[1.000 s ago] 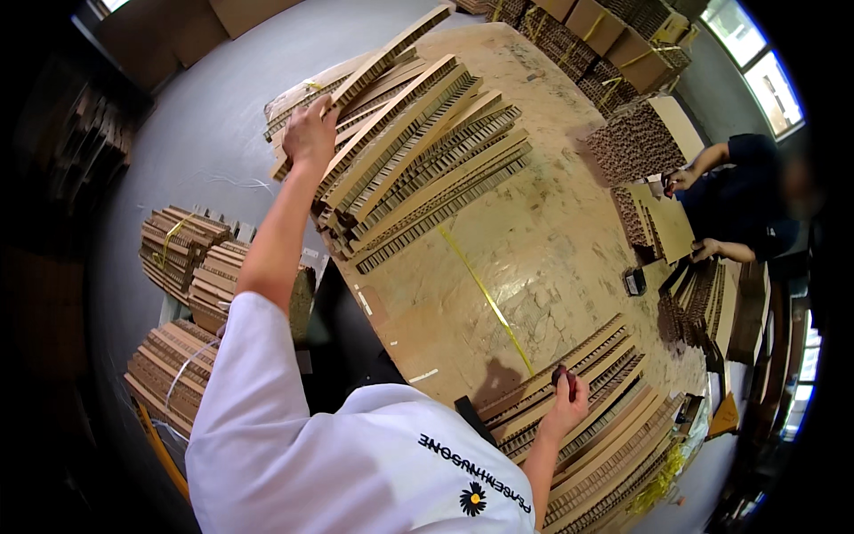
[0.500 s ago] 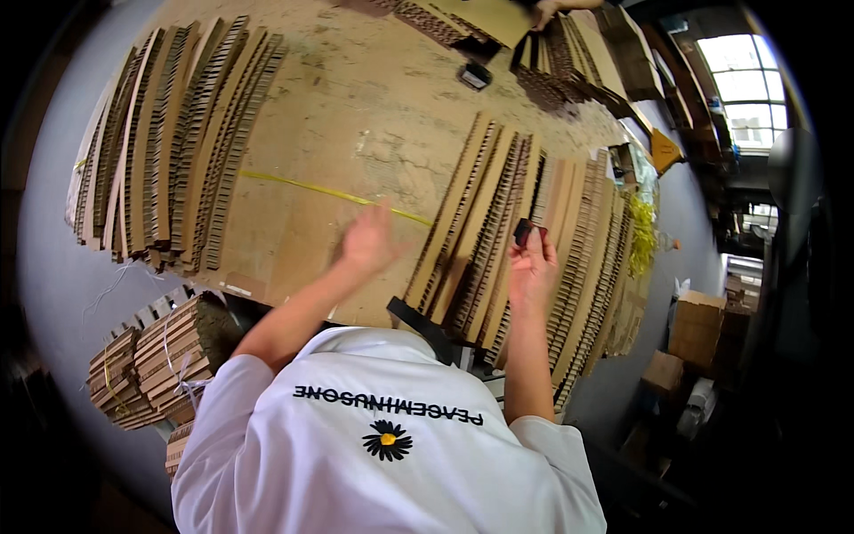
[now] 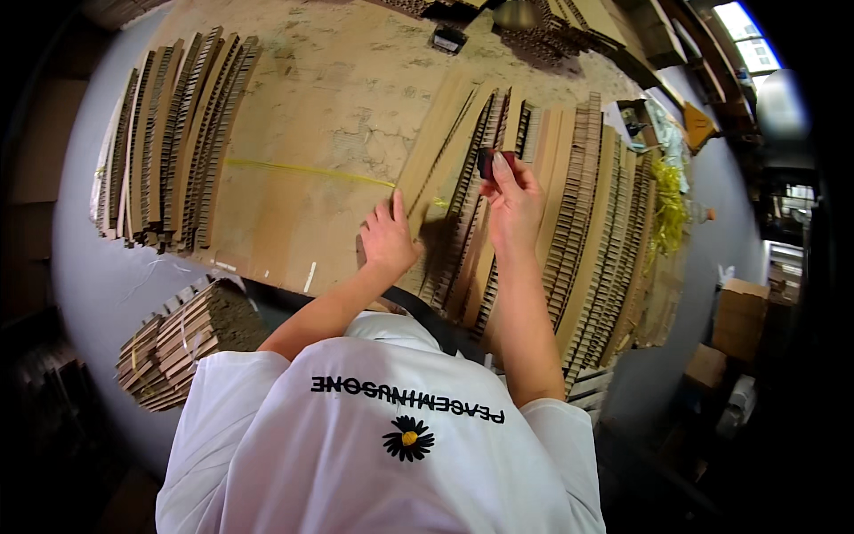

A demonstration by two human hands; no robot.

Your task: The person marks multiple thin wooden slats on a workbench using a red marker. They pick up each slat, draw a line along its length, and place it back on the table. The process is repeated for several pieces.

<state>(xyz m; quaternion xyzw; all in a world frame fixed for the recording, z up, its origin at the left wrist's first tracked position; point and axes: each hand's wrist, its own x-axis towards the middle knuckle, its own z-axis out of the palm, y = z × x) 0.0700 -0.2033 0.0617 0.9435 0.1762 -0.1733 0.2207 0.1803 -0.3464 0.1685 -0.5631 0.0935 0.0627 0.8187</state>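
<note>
My left hand [image 3: 389, 238] rests with fingers spread at the left side of a row of honeycomb cardboard strips [image 3: 569, 205]. Its fingertips touch the leftmost strip [image 3: 433, 147], which leans slightly apart from the others. Between the thumb and fingers of my right hand [image 3: 516, 206] is a small dark red block [image 3: 486, 163], held above the same row; its exact kind is not clear. A flat yellow strap [image 3: 311, 171] runs across the table and meets the row beside my left fingertips.
More cardboard strips [image 3: 182, 133] lie side by side at the table's left. Below the front edge sits a tied bundle of strips [image 3: 169, 351]. A small black box [image 3: 447, 39] stands toward the back. Tangled yellow strapping [image 3: 665, 205] hangs at the right, with cardboard boxes [image 3: 740, 316] beyond.
My left hand has come down from above the table to the row's left side. My right hand, still with the dark red block, has moved farther from me and slightly left. The view has shifted.
</note>
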